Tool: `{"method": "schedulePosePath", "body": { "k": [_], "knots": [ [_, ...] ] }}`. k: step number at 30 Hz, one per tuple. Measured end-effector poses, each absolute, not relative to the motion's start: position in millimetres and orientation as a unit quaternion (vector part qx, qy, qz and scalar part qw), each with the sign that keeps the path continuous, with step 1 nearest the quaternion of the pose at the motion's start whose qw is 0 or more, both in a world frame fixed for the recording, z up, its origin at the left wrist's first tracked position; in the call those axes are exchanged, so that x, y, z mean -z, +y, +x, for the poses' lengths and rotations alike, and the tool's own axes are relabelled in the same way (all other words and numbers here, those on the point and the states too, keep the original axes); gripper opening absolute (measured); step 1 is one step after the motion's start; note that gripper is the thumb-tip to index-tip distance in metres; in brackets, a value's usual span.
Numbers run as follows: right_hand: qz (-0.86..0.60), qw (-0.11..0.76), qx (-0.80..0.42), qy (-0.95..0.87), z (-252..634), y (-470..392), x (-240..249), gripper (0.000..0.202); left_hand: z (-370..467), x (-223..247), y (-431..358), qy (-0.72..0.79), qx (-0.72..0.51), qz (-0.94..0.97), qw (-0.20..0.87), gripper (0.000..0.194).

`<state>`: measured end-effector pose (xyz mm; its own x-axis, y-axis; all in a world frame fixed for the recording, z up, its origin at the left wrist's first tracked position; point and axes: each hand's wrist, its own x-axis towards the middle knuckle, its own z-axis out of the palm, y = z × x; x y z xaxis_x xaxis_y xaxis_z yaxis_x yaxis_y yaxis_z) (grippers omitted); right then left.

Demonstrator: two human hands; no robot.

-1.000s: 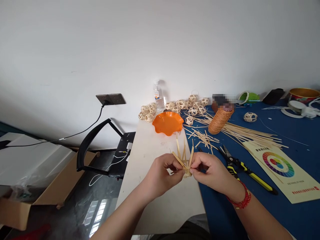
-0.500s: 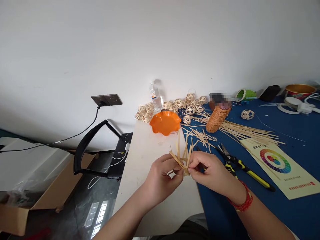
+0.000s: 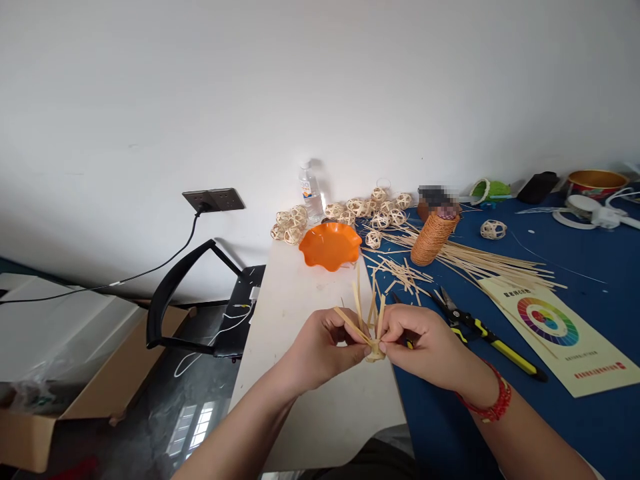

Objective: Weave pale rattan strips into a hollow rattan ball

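Note:
A small woven piece of pale strips (image 3: 375, 352) is between my two hands, with several loose strip ends standing up from it. My left hand (image 3: 325, 350) pinches its left side, thumb and fingers closed on it. On the other side my right hand (image 3: 423, 343), a red bracelet at its wrist, pinches the piece at its right edge. The fingertips partly hide the weave. Loose short strips (image 3: 400, 272) lie on the blue table part beyond the hands. An orange scalloped dish (image 3: 330, 245) stands behind them on the white part.
Woven balls (image 3: 381, 219) and a water bottle (image 3: 311, 193) stand along the wall. To the right are a cord-wrapped cylinder (image 3: 434, 239), long strips (image 3: 495, 261), yellow-black pruners (image 3: 505, 353) and a colour-wheel sheet (image 3: 580, 363). A black chair (image 3: 183, 293) is at left.
The woven piece has shifted slightly down and right between my hands. My left fingers have spread a little along the strips, and my right hand has moved slightly right.

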<state>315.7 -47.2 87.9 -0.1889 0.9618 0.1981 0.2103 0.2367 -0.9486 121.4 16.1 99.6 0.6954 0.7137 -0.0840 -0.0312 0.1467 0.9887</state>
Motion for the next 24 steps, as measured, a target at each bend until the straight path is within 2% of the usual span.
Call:
{"method": "schedulePosePath", "body": {
  "k": [7, 16, 24],
  "knots": [
    [-0.452, 0.441, -0.408, -0.659, 318, -48, -90, 0.028, 116, -110, 23, 0.286, -0.193, 0.577, 0.74, 0.017],
    [-0.448, 0.43, -0.393, -0.678, 319, -49, -93, 0.03, 120, -104, 21, 0.311, -0.207, 0.565, 0.736, 0.025],
    [-0.47, 0.433, -0.408, -0.652, 322, -51, -87, 0.023, 127, -110, 21, 0.341, -0.217, 0.605, 0.686, 0.013]
  ]
}}
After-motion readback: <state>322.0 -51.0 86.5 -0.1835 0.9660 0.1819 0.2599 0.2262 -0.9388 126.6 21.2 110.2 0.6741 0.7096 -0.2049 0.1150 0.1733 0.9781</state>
